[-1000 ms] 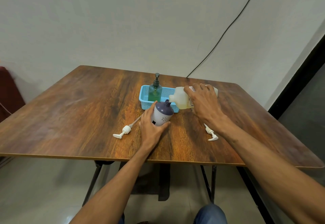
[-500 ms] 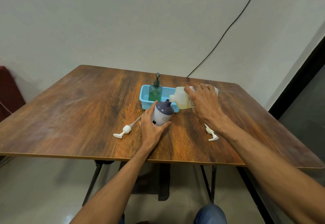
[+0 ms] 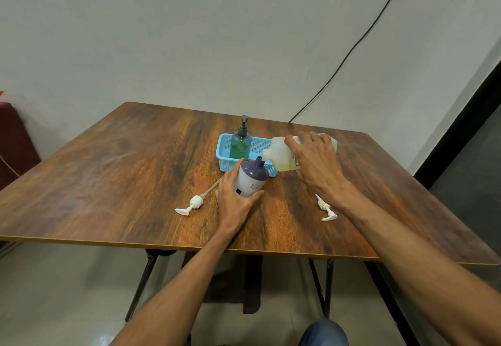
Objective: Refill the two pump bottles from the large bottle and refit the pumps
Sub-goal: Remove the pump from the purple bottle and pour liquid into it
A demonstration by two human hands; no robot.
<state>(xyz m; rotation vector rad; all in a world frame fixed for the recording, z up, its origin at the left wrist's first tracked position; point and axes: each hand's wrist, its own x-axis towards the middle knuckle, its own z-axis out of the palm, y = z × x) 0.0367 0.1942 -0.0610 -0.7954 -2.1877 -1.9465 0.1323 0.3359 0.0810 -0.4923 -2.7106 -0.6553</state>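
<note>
My left hand (image 3: 234,199) grips a white pump bottle with a purple shoulder (image 3: 252,178), tilted right, its open neck uncovered. My right hand (image 3: 315,165) holds the large translucent bottle (image 3: 279,154) tipped on its side, its spout right at the purple bottle's neck. Yellowish liquid lies in the large bottle's lower side. Two white pumps lie loose on the wooden table (image 3: 135,172): one pump (image 3: 192,204) left of my left hand, the other pump (image 3: 326,210) partly under my right wrist.
A blue basket (image 3: 225,153) behind the bottles holds a green pump bottle (image 3: 240,142) with its pump fitted. A black cable (image 3: 352,47) runs down the wall to the table's far edge. A dark red seat (image 3: 13,139) stands at left.
Both hands and bottles stay almost still; the large bottle's spout keeps close to the purple bottle's neck.
</note>
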